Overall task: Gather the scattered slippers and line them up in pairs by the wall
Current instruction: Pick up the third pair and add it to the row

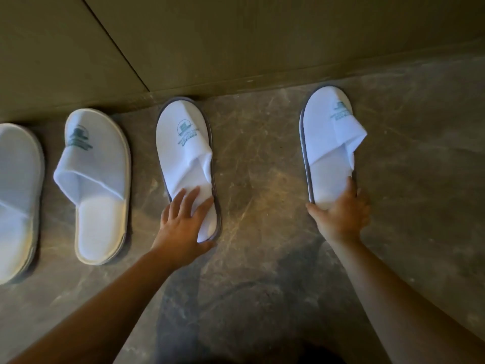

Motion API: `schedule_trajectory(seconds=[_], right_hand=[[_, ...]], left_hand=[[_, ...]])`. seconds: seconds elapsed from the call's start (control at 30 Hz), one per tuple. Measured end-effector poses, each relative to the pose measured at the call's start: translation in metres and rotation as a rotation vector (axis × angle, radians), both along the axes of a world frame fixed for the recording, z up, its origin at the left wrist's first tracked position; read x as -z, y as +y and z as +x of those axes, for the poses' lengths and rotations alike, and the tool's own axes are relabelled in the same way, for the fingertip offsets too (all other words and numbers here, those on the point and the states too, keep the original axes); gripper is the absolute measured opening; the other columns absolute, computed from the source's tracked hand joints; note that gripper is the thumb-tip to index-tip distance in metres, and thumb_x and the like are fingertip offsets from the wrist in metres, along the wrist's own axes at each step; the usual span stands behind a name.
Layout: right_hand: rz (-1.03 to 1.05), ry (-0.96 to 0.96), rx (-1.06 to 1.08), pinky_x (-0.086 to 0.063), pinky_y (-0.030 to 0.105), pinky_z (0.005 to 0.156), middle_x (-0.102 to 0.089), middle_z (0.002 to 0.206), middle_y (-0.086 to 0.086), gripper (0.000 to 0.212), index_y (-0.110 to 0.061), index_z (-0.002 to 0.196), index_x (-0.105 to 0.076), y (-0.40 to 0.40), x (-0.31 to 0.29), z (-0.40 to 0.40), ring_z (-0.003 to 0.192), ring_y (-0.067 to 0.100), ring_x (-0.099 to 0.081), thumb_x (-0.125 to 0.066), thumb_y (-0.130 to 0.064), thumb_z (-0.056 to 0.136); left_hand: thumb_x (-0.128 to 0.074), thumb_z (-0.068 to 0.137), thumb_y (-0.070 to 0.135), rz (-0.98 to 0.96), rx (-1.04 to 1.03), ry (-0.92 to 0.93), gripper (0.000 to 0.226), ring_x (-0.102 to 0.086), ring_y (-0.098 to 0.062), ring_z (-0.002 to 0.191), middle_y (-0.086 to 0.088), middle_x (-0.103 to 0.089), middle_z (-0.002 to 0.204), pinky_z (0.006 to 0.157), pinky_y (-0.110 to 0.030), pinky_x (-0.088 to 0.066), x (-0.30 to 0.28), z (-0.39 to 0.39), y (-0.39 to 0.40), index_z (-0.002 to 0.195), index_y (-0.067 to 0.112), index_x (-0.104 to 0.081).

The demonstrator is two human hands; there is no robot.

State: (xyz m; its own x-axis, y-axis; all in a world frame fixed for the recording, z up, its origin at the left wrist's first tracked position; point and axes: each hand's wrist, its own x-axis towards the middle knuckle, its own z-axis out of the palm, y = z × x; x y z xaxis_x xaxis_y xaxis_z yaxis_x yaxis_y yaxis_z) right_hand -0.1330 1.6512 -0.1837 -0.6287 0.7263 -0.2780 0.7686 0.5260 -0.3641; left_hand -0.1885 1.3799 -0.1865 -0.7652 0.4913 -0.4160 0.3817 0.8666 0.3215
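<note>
These slippers are probably light, soft and floppy, with flat soles that should slide easily on the smooth floor (262, 153); the heel end is the natural place to push or pinch. The left hand (183, 222) lies flat, fingers spread, on the heel of the third slipper (183, 153). The right hand (341, 216) cups the heel of the fourth slipper (328, 143), well apart from it. Both are white with a green logo and grey edging, toes touching the wall (236, 43); a cream-edged pair (97, 179) sits left.

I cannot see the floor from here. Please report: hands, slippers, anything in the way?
Left hand flat on one slipper, right hand holding another slipper. Both toes at wall, wide gap between. Nothing in between.
</note>
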Motion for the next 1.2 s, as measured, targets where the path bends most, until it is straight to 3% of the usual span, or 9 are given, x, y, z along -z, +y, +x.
schedule_trajectory(seconds=[0.27, 0.7, 0.93, 1.1, 1.2], right_hand=[[-0.051, 0.051, -0.071, -0.030, 0.051, 0.100, -0.032, 0.139, 0.022, 0.097, -0.013, 0.137, -0.023, -0.027, 0.005, 0.002, 0.123, 0.042, -0.031, -0.079, -0.026, 0.060], [0.011, -0.039, -0.065, -0.025, 0.049, 0.105, -0.026, 0.142, 0.026, 0.087, -0.009, 0.138, -0.022, 0.031, -0.001, -0.002, 0.128, 0.043, -0.026, -0.073, -0.022, 0.068], [0.068, -0.044, -0.179, -0.022, 0.049, 0.107, -0.023, 0.145, 0.028, 0.079, -0.007, 0.136, -0.029, 0.031, -0.004, 0.002, 0.132, 0.042, -0.023, -0.070, -0.029, 0.073], [0.024, -0.019, -0.275, -0.038, 0.046, 0.095, -0.054, 0.117, 0.031, 0.045, 0.004, 0.112, -0.052, 0.007, -0.073, -0.001, 0.112, 0.044, -0.047, -0.065, -0.019, 0.076], [-0.087, -0.002, -0.329, -0.043, 0.039, 0.091, -0.059, 0.114, 0.024, 0.038, -0.002, 0.114, -0.055, -0.026, -0.156, 0.005, 0.108, 0.037, -0.052, -0.061, -0.018, 0.080]], left_hand=[[-0.064, 0.071, 0.051, -0.029, 0.018, -0.007, 0.091, 0.010, -0.029, 0.142, -0.006, 0.001, 0.155, 0.112, -0.052, 0.001, 0.000, 0.000, 0.000, 0.141, 0.027, -0.012], [-0.074, 0.065, 0.043, -0.014, -0.013, 0.013, 0.093, 0.001, -0.034, 0.142, -0.012, -0.011, 0.154, 0.111, -0.055, -0.004, 0.004, 0.001, 0.000, 0.140, 0.024, -0.023], [-0.064, 0.070, 0.053, -0.125, -0.004, -0.072, 0.095, 0.012, -0.029, 0.141, -0.004, 0.007, 0.155, 0.113, -0.051, -0.001, -0.007, -0.001, 0.004, 0.141, 0.030, -0.006], [-0.055, 0.080, 0.048, -0.116, -0.106, -0.153, 0.075, -0.006, -0.028, 0.142, -0.004, -0.012, 0.155, 0.114, -0.048, -0.013, -0.074, 0.007, 0.011, 0.141, 0.024, -0.018], [-0.054, 0.083, 0.041, -0.117, -0.137, -0.215, 0.067, -0.025, -0.028, 0.137, -0.007, -0.030, 0.150, 0.111, -0.045, -0.023, -0.158, 0.020, 0.005, 0.139, 0.021, -0.024]])
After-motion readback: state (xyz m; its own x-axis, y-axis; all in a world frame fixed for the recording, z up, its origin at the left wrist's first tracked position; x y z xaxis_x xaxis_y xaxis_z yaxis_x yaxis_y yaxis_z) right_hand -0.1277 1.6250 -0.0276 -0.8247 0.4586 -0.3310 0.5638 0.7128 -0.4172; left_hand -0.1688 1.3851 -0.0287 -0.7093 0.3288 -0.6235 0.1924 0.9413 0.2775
